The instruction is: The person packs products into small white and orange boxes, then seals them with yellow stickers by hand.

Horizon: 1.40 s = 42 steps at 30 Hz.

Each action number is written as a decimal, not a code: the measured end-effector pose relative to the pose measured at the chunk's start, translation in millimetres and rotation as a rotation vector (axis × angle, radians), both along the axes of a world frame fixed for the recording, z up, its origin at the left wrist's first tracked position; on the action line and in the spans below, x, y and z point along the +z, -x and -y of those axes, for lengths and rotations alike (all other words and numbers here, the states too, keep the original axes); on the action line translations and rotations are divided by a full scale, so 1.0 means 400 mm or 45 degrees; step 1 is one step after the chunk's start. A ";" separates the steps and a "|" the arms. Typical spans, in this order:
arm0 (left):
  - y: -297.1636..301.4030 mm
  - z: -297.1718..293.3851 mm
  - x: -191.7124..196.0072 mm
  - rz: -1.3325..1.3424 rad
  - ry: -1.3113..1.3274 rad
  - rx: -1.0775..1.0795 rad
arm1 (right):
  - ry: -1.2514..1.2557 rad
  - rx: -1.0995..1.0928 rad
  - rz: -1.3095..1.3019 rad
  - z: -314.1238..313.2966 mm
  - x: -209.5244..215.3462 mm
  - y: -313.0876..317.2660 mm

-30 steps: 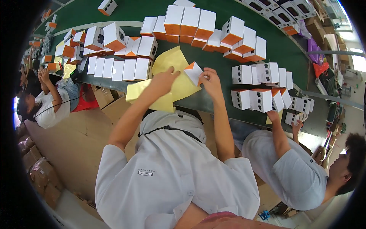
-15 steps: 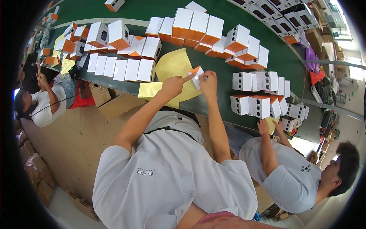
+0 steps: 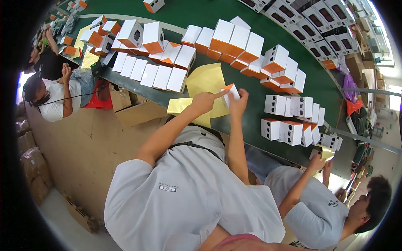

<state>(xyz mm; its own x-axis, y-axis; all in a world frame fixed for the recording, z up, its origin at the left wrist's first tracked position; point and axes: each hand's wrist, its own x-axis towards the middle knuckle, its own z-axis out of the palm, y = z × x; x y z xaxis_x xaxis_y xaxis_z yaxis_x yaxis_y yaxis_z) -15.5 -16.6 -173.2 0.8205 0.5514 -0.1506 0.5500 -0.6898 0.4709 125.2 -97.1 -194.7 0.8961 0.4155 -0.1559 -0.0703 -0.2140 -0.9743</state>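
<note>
A small white box [image 3: 230, 94] with an orange end is in my right hand [image 3: 238, 104], whose fingers close around its right side. From the left, my left hand [image 3: 204, 103] reaches over with the index finger stretched out, its tip at the box's left edge; the other fingers are curled and hold nothing that shows. Beneath the box and my left hand spreads a yellow sheet [image 3: 208, 78] on the green tabletop [image 3: 247, 121]. A second, folded yellow piece [image 3: 179, 105] lies at the table's near edge, beside my left wrist.
Rows of white boxes [image 3: 149, 76] stand left of the yellow sheet, with stacked white-and-orange boxes [image 3: 240, 39] behind it. More boxes [image 3: 279, 105] stand to the right. A co-worker [image 3: 312, 201] at the right handles a yellow sheet [image 3: 326, 153]; others sit at the far left.
The whole view has shifted, with the table contents now farther right in it. My hands remain at the small box. The right co-worker's hands have lifted a yellow sheet.
</note>
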 end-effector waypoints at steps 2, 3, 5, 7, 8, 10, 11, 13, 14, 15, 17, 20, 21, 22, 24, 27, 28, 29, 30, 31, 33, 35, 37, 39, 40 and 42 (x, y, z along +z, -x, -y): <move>0.009 -0.002 0.006 0.069 0.026 0.010 | 0.344 0.313 0.595 0.010 -0.003 -0.001; 0.010 0.002 0.007 0.066 0.021 0.016 | 0.337 0.318 0.594 0.014 -0.002 -0.007; 0.003 0.007 0.007 0.016 0.055 0.033 | 0.343 0.404 0.361 0.010 -0.014 -0.042; 0.006 0.010 -0.006 -0.034 0.074 0.016 | 0.322 0.434 0.280 0.020 -0.028 -0.058; 0.005 0.008 0.005 -0.027 0.102 0.025 | 0.310 0.428 0.332 0.036 -0.023 -0.048; 0.013 0.006 0.020 -0.025 0.142 0.052 | 0.370 0.610 0.569 0.052 -0.017 -0.044; 0.008 0.014 0.015 -0.023 0.155 0.038 | 0.357 0.643 0.519 0.057 -0.039 -0.072; 0.005 0.029 -0.003 -0.011 0.195 0.067 | 0.276 0.714 0.378 0.044 -0.010 -0.089; -0.003 0.037 -0.006 0.005 0.199 0.083 | 0.244 0.724 0.340 0.049 -0.020 -0.105; -0.011 0.038 -0.001 0.023 0.204 0.089 | 0.296 0.717 0.275 0.069 -0.050 -0.134; 0.004 0.021 0.014 0.010 0.286 0.117 | 0.391 0.725 0.540 0.054 0.034 -0.078; 0.016 -0.001 0.031 0.076 0.463 0.064 | 0.760 0.869 1.077 0.057 0.124 0.011; 0.019 -0.004 0.033 0.137 0.548 0.041 | 0.762 0.881 1.100 0.078 0.098 -0.012; 0.031 -0.011 0.072 0.167 0.561 0.018 | 0.655 0.806 0.943 0.100 0.043 -0.064; 0.076 -0.025 0.059 0.288 0.649 0.092 | 0.340 0.606 0.250 0.078 0.055 -0.093; 0.138 -0.044 0.092 0.427 0.782 0.223 | -0.247 0.453 -0.574 0.057 0.149 -0.087; 0.163 -0.028 0.125 0.444 0.798 0.339 | -0.382 0.617 -0.708 0.041 0.166 -0.065; 0.183 -0.016 0.142 0.460 0.811 0.342 | -0.504 0.607 -0.907 0.017 0.182 -0.019; 0.201 -0.016 0.157 0.769 0.821 0.370 | -0.524 0.743 -0.862 -0.005 0.196 0.026; 0.228 -0.022 0.176 1.074 0.820 0.395 | -0.547 0.876 -0.818 -0.026 0.205 0.070; 0.304 -0.041 0.230 0.997 1.102 0.620 | -0.346 0.973 -0.677 -0.062 0.212 0.121; 0.364 -0.057 0.253 0.887 1.120 0.712 | -0.274 1.086 -0.656 -0.100 0.217 0.182; 0.405 -0.048 0.227 1.000 1.054 0.861 | -0.366 1.019 -0.804 -0.146 0.204 0.259; 0.434 -0.052 0.216 1.347 1.147 0.960 | -0.393 1.084 -0.882 -0.172 0.192 0.321; 0.453 -0.054 0.206 1.275 0.916 1.040 | -0.308 1.108 -0.857 -0.179 0.196 0.344; 0.505 -0.070 0.191 1.171 0.710 1.095 | -0.217 1.099 -0.845 -0.191 0.183 0.381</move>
<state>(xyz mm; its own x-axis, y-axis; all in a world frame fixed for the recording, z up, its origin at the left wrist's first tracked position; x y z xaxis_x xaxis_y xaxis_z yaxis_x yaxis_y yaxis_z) -217.6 11.5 -96.6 0.1787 0.9776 -0.1113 0.0459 0.1047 0.9934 -27.1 -20.8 -121.7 0.0529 0.9234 -0.3801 -0.4824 -0.3097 -0.8194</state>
